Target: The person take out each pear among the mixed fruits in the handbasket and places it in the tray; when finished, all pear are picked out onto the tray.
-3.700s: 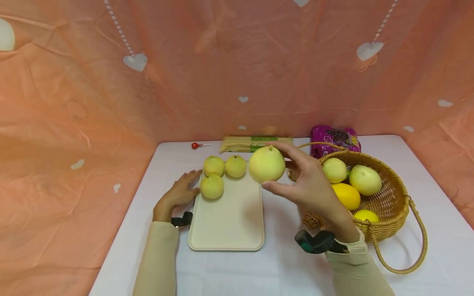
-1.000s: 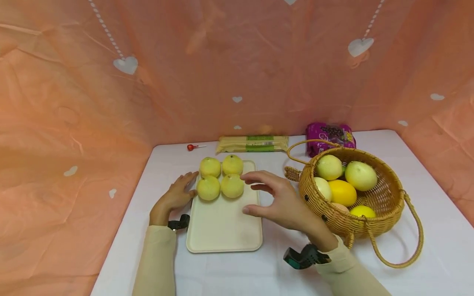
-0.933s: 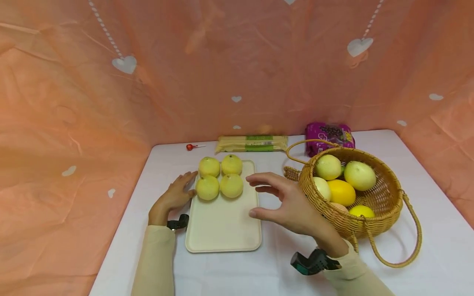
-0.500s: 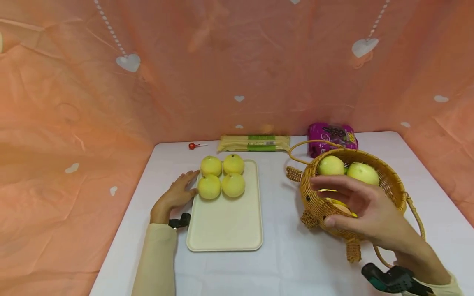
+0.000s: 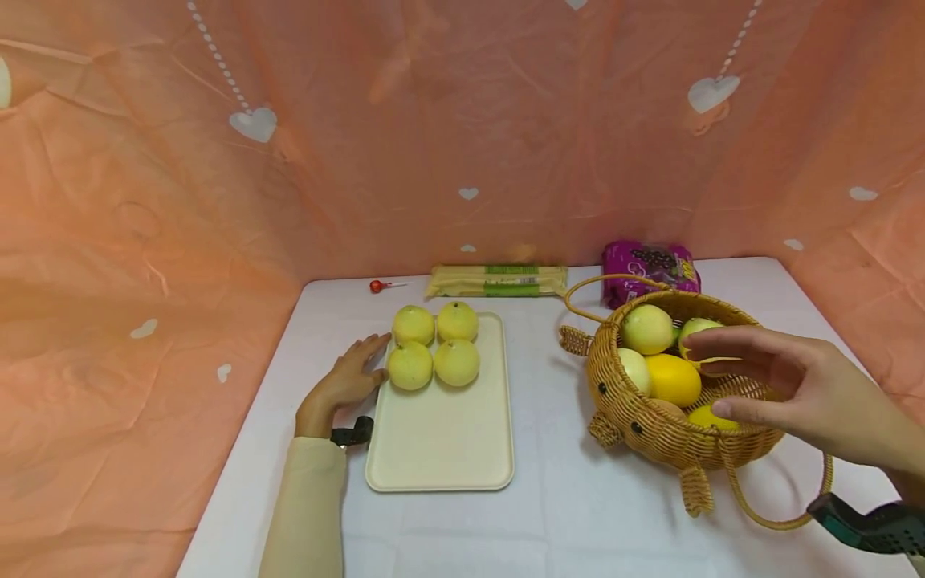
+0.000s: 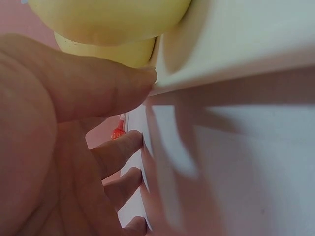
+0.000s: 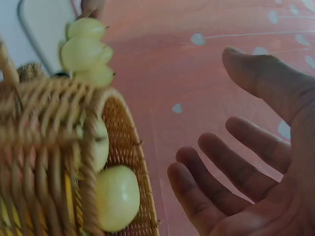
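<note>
Several round pale-yellow pears [image 5: 457, 363] sit in two rows of two at the far left of the cream tray [image 5: 444, 449]. Beside the tray's left edge lies my left hand [image 5: 347, 377], fingers spread, its thumb at the rim in the left wrist view. My right hand [image 5: 817, 393] hovers above the right part of the wicker basket [image 5: 668, 449], fingers apart and holding nothing. Inside the basket are more pale pears [image 5: 646, 329], an orange-yellow oval fruit [image 5: 674, 380] and a bright yellow fruit [image 5: 711, 417]. The hand partly covers the pear [image 5: 695, 329] at the back.
At the back of the white table [image 5: 448, 538] lie a red lollipop [image 5: 376, 286], a long beige-and-green packet [image 5: 499, 282] and a purple bag [image 5: 650, 269]. A rope handle [image 5: 773, 522] loops out from the basket's front. An orange curtain hangs behind.
The pear that my right hand held above the tray now sits there with the others. That hand released it and moved right, over the basket. My left hand stayed beside the tray.
</note>
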A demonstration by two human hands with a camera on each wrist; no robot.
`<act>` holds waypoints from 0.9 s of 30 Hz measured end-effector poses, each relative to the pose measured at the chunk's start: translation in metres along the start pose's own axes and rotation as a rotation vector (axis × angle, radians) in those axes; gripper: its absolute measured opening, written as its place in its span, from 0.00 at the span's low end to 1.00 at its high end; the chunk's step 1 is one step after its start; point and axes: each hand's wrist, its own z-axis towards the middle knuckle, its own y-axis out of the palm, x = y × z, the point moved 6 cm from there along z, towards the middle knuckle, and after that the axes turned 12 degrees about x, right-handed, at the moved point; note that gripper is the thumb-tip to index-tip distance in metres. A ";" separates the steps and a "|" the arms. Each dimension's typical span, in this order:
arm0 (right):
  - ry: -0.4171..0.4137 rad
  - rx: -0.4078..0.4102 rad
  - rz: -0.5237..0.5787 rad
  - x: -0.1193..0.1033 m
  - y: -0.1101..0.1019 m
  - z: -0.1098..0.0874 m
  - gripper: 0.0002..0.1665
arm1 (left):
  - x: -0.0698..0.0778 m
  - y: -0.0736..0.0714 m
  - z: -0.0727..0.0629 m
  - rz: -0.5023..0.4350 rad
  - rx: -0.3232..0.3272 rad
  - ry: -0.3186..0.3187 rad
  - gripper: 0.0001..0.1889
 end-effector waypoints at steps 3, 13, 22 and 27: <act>0.018 -0.030 -0.136 0.005 -0.003 0.009 0.41 | 0.000 -0.001 0.000 0.006 0.004 0.001 0.38; -0.090 -0.150 -0.484 0.017 0.015 0.045 0.37 | 0.000 0.001 0.000 0.003 0.007 0.001 0.38; -0.176 -0.310 -0.546 0.024 0.048 0.059 0.38 | 0.000 0.001 -0.001 0.005 0.009 -0.004 0.38; -0.139 -0.391 -0.564 0.028 0.059 0.060 0.40 | -0.001 0.000 -0.002 0.006 0.011 -0.006 0.38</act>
